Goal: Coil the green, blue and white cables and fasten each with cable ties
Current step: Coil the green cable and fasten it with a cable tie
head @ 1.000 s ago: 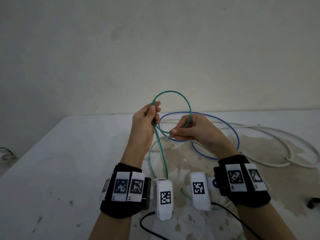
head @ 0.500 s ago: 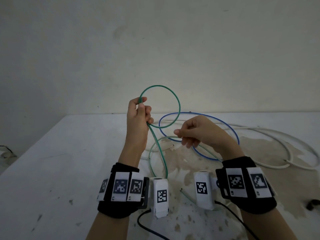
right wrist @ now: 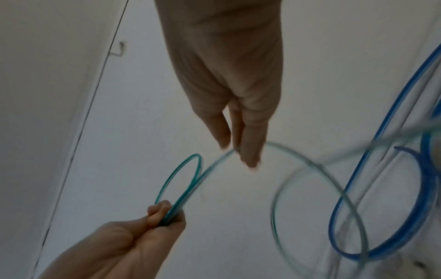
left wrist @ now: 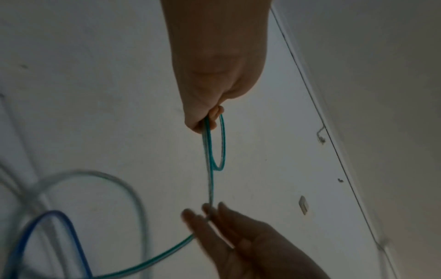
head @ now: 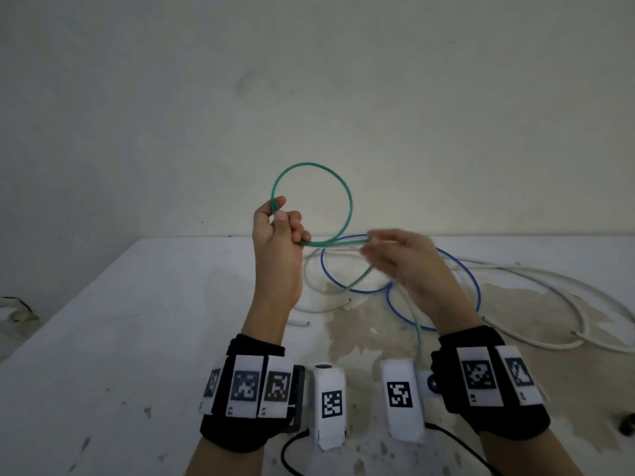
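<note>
Green cable (head: 347, 207) loop upright in left hand (head: 275, 242), free run leading rightward.
Left hand pinches it; right hand (head: 405, 266), fingers (right wrist: 250, 147) nearly straight, guides the strand, nearer the slack.

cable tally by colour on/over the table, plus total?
green cable: 1, held up in a loop by the left hand
blue cable: 1, on the table
white cable: at least 1, strands overlap
Total: 3

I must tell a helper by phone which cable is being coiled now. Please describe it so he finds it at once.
Look above the white table, where the left hand is raised. It grips the green cable, which forms a round loop in the air. The blue cable and white cable lie on the table.
</note>
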